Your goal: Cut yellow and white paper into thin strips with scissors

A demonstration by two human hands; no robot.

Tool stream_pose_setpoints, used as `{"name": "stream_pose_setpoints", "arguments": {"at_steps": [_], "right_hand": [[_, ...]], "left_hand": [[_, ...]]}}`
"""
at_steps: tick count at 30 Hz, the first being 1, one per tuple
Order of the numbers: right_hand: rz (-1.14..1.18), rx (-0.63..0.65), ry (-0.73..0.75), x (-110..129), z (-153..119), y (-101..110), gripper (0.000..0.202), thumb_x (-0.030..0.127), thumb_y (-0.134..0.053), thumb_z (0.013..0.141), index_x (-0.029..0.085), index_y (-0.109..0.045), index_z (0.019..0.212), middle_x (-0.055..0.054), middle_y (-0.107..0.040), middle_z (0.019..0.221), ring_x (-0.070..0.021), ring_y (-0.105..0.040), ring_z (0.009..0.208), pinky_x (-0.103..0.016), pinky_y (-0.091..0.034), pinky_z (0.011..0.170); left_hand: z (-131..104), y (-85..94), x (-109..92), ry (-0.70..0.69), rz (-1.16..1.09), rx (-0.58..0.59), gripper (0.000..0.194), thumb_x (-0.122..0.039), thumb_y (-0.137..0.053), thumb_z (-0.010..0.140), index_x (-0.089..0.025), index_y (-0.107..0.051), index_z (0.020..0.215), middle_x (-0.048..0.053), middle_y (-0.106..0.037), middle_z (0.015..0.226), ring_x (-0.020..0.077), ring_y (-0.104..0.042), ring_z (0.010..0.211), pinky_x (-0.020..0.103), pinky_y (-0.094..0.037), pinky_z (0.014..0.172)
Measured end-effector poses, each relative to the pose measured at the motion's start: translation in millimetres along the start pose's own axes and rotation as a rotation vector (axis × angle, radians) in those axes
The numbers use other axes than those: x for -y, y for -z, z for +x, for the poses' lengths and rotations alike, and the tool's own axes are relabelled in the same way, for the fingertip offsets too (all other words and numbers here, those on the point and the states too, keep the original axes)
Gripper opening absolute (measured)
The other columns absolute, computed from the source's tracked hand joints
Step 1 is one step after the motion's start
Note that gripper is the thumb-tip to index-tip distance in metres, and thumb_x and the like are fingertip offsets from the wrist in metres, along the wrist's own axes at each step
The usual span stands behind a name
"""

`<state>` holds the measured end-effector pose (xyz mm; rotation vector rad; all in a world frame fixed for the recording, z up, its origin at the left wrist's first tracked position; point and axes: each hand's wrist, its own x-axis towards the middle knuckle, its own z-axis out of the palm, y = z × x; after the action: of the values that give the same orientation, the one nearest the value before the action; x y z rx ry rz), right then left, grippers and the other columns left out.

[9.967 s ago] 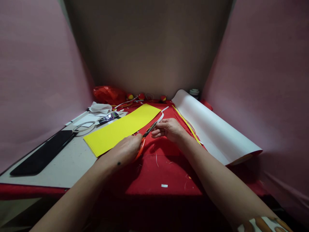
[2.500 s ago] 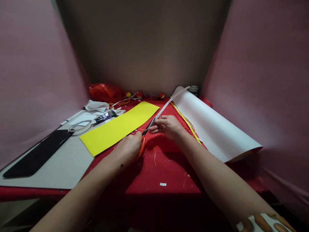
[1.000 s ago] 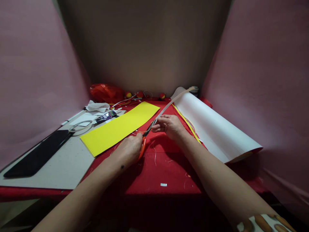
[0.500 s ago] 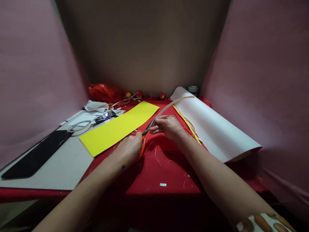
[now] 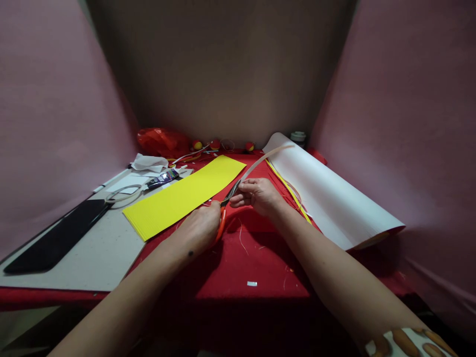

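My left hand (image 5: 204, 224) is wrapped round the orange handles of a pair of scissors (image 5: 222, 224), whose dark blades point up and to the right. My right hand (image 5: 259, 194) pinches a thin pale strip (image 5: 256, 164) between thumb and fingers, right beside the blade tips. The strip curves up and away to the right, its far end over a white roll. Whether the blades touch the strip is too small to tell. Left of the scissors lies a yellow corrugated sheet (image 5: 182, 198) on the red table cover (image 5: 230, 277).
At the left, a grey board (image 5: 85, 258) bears a black phone-like slab (image 5: 55, 238), a coiled strip and a dark tube (image 5: 161, 179). The large white roll (image 5: 330, 198) lies at the right. A red bag (image 5: 161, 141) and small red-yellow balls sit at the back.
The far end of the pale strip has shifted slightly left and up. Both hands keep nearly the same place and hold.
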<state>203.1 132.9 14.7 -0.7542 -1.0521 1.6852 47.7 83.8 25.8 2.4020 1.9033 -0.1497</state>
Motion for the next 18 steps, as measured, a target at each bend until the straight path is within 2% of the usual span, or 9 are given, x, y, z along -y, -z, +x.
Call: {"name": "stream_pose_setpoints", "arguments": {"at_steps": [6, 14, 18], "right_hand": [[0.015, -0.032, -0.003, -2.4, 1.0, -1.0, 0.014, 0.002, -0.049, 0.076, 0.012, -0.048, 0.066, -0.005, -0.061, 0.047, -0.0192, -0.065, 0.049, -0.031, -0.056, 0.050], [-0.024, -0.008, -0.006, -2.2, -1.2, 0.9, 0.009, 0.006, -0.053, 0.071, 0.013, -0.049, 0.067, -0.005, -0.061, 0.049, -0.0186, -0.065, 0.051, -0.031, -0.056, 0.053], [-0.032, -0.062, 0.040, -0.5, -1.0, 2.8, 0.008, 0.006, -0.053, 0.069, 0.013, -0.050, 0.067, -0.004, -0.060, 0.051, -0.0176, -0.063, 0.050, -0.031, -0.056, 0.052]], "left_hand": [[-1.7, -0.5, -1.9, -0.018, 0.054, -0.010, 0.029, -0.016, -0.035, 0.079, -0.009, -0.044, 0.105, 0.020, -0.063, 0.085, 0.0296, -0.063, 0.079, 0.035, -0.044, 0.064], [-3.1, -4.5, 4.7, -0.059, 0.016, -0.059, 0.026, -0.027, -0.033, 0.083, -0.012, -0.046, 0.101, 0.017, -0.063, 0.080, 0.0292, -0.063, 0.077, 0.033, -0.043, 0.062], [-4.2, -4.5, 5.3, -0.054, -0.007, -0.054, 0.026, -0.027, -0.031, 0.084, -0.013, -0.046, 0.100, 0.017, -0.063, 0.079, 0.0296, -0.063, 0.077, 0.034, -0.043, 0.062]]}}
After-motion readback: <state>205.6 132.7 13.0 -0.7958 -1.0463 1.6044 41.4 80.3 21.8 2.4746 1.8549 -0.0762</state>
